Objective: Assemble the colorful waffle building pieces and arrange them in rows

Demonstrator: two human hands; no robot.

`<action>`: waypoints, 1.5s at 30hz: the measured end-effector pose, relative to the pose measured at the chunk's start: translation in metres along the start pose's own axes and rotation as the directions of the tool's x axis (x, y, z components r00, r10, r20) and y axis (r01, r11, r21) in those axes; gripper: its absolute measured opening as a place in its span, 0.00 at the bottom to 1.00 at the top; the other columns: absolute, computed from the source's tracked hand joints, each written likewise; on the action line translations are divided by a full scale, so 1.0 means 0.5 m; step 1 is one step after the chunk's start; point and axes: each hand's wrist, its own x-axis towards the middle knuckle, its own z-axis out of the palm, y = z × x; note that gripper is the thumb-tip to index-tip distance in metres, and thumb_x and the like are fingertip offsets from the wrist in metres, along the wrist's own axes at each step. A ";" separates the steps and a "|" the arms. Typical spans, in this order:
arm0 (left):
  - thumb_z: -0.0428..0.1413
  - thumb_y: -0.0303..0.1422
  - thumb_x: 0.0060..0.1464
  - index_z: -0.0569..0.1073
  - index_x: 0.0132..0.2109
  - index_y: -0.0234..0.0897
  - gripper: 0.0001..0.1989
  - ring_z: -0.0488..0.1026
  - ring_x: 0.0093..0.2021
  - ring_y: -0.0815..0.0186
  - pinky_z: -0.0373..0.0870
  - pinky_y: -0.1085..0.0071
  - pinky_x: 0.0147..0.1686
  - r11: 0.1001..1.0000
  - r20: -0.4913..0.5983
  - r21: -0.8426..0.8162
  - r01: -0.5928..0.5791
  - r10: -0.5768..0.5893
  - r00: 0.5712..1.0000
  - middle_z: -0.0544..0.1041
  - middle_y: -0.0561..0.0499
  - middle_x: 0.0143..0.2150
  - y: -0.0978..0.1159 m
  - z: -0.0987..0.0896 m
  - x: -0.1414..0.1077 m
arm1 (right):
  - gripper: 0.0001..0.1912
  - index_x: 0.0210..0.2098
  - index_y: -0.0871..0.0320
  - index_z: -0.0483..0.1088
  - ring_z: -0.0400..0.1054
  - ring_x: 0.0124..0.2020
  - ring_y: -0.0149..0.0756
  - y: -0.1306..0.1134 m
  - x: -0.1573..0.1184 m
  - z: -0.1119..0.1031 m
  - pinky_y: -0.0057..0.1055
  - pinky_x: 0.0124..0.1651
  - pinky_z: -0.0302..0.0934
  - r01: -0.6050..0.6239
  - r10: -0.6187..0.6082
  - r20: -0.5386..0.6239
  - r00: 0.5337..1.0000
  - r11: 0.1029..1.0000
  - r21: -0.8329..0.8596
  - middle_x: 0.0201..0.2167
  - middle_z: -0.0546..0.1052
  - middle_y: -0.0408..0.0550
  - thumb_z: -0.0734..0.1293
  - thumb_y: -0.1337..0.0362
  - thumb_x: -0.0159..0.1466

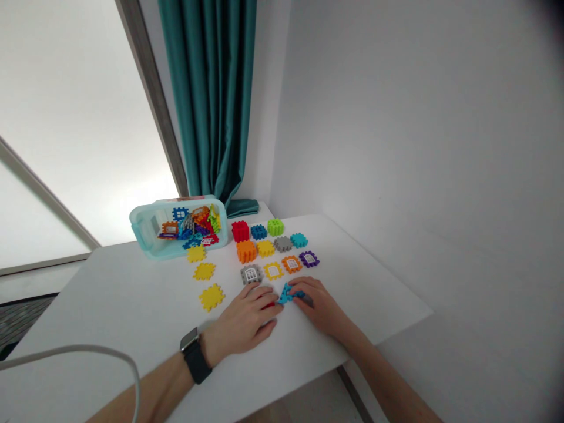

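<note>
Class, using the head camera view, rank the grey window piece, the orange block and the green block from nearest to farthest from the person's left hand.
From the left hand:
1. Grey window piece: straight ahead of the hand.
2. Orange block: farther ahead, in line with it.
3. Green block: back row, ahead and to the right.

place: home room | teal curtain [207, 100] | bright window [74, 117] | white wall [396, 117] | white table [132, 299]
</note>
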 end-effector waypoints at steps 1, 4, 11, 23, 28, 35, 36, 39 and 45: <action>0.53 0.32 0.64 0.72 0.55 0.42 0.14 0.67 0.60 0.56 0.56 0.51 0.65 1.000 -0.002 0.000 -0.002 0.002 1.000 0.76 0.46 0.55 0.000 0.000 0.000 | 0.10 0.41 0.53 0.74 0.73 0.52 0.44 0.000 0.000 0.000 0.46 0.55 0.66 -0.003 0.003 0.000 1.000 1.000 0.004 0.48 0.79 0.49 0.66 0.72 0.64; 0.53 0.32 0.64 0.73 0.54 0.43 0.13 0.67 0.60 0.56 0.56 0.52 0.65 1.000 -0.009 0.005 -0.009 0.009 1.000 0.76 0.46 0.54 -0.001 0.002 0.000 | 0.10 0.41 0.53 0.74 0.72 0.52 0.44 0.000 -0.001 0.002 0.46 0.56 0.65 -0.020 0.020 -0.003 1.000 1.000 0.016 0.48 0.79 0.49 0.66 0.72 0.63; 0.52 0.34 0.65 0.73 0.54 0.43 0.12 0.67 0.60 0.58 0.55 0.53 0.66 0.998 -0.020 0.058 0.008 -0.007 1.000 0.76 0.47 0.53 -0.003 0.009 -0.005 | 0.11 0.42 0.53 0.75 0.71 0.55 0.43 0.000 -0.003 0.003 0.45 0.59 0.64 -0.055 0.057 -0.026 0.998 0.997 0.061 0.51 0.77 0.51 0.66 0.71 0.62; 0.52 0.34 0.65 0.74 0.52 0.43 0.11 0.68 0.58 0.57 0.59 0.54 0.63 0.991 -0.041 0.132 0.013 -0.008 0.999 0.76 0.46 0.50 -0.002 -0.018 -0.009 | 0.11 0.45 0.51 0.74 0.70 0.55 0.42 -0.031 -0.002 -0.009 0.45 0.59 0.65 0.042 -0.047 -0.075 0.996 0.997 -0.067 0.51 0.77 0.51 0.64 0.70 0.65; 0.50 0.33 0.67 0.74 0.52 0.44 0.11 0.69 0.56 0.58 0.61 0.55 0.61 0.987 -0.059 0.153 0.052 -0.043 0.997 0.77 0.47 0.48 -0.009 -0.048 -0.027 | 0.10 0.45 0.52 0.73 0.69 0.55 0.43 -0.059 0.020 0.006 0.48 0.60 0.64 0.120 -0.126 -0.077 0.989 0.989 -0.083 0.52 0.77 0.52 0.64 0.70 0.66; 0.51 0.32 0.64 0.73 0.52 0.42 0.11 0.69 0.55 0.56 0.60 0.53 0.60 0.970 -0.068 0.191 0.150 -0.139 0.988 0.76 0.46 0.50 -0.041 -0.095 -0.094 | 0.10 0.46 0.54 0.72 0.70 0.54 0.43 -0.122 0.075 0.042 0.48 0.58 0.65 0.235 -0.238 -0.066 0.969 0.971 -0.039 0.51 0.77 0.54 0.62 0.69 0.68; 0.51 0.32 0.64 0.73 0.52 0.42 0.12 0.69 0.55 0.56 0.61 0.53 0.60 0.965 -0.073 0.198 0.172 -0.161 0.984 0.76 0.46 0.50 -0.048 -0.101 -0.106 | 0.10 0.46 0.54 0.72 0.70 0.54 0.43 -0.132 0.084 0.048 0.48 0.58 0.65 0.248 -0.250 -0.059 0.966 0.968 -0.034 0.51 0.77 0.54 0.62 0.69 0.68; 0.51 0.31 0.63 0.73 0.52 0.42 0.13 0.70 0.55 0.56 0.62 0.53 0.59 0.948 -0.086 0.219 0.229 -0.215 0.973 0.75 0.45 0.51 -0.068 -0.117 -0.141 | 0.11 0.47 0.54 0.72 0.70 0.54 0.44 -0.162 0.112 0.067 0.48 0.58 0.65 0.278 -0.279 -0.031 0.960 0.960 -0.021 0.51 0.77 0.54 0.62 0.70 0.68; 0.52 0.30 0.61 0.71 0.57 0.42 0.17 0.70 0.55 0.56 0.64 0.54 0.57 0.914 -0.087 0.245 0.324 -0.312 0.946 0.74 0.44 0.56 -0.108 -0.144 -0.208 | 0.13 0.49 0.56 0.73 0.68 0.55 0.45 -0.210 0.164 0.100 0.50 0.60 0.63 0.294 -0.290 0.115 0.950 0.956 -0.017 0.52 0.76 0.55 0.61 0.70 0.68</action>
